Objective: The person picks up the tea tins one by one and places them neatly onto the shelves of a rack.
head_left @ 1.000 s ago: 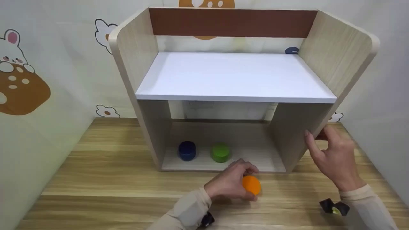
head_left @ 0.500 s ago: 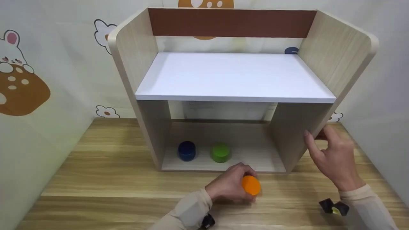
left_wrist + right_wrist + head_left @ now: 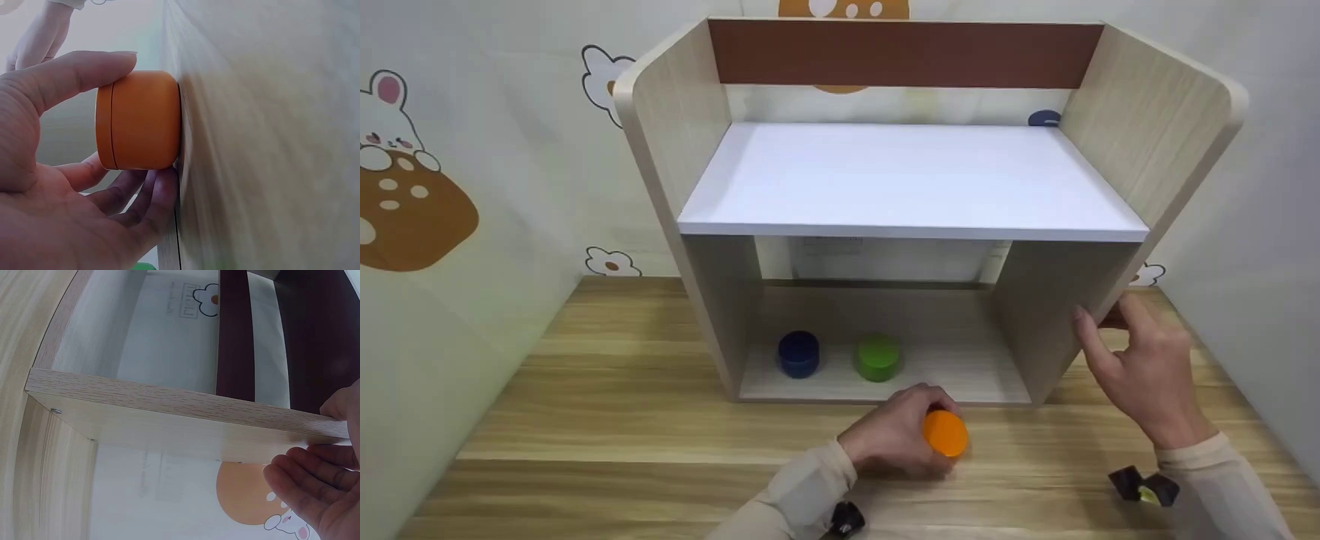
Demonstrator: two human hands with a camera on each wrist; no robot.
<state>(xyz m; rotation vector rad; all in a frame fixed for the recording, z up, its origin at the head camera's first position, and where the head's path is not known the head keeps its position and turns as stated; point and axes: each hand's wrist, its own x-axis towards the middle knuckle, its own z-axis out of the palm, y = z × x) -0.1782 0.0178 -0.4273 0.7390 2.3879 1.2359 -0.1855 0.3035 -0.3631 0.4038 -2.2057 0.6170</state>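
Observation:
My left hand (image 3: pixel 896 433) grips a small orange lidded jar (image 3: pixel 946 433) in front of the shelf unit. In the left wrist view the thumb lies along one side of the jar (image 3: pixel 140 121) and the fingers curl at the opposite side, with its base right at the wooden tabletop. My right hand (image 3: pixel 1147 367) pinches the front edge of the shelf's right side panel (image 3: pixel 185 402), thumb on the inner face and fingers along the outer face. On the bottom board stand a dark blue jar (image 3: pixel 799 354) and a green jar (image 3: pixel 877 358), side by side.
The shelf unit has a white middle shelf (image 3: pixel 915 180) and a brown back rail (image 3: pixel 907 52). It stands on a wood-grain table (image 3: pixel 607 435) against walls with cartoon prints. A small black object (image 3: pixel 1144 486) shows beside the right sleeve.
The left fingers have drawn in around the orange jar, and the jar has shifted slightly left. The right hand has stayed on the side panel.

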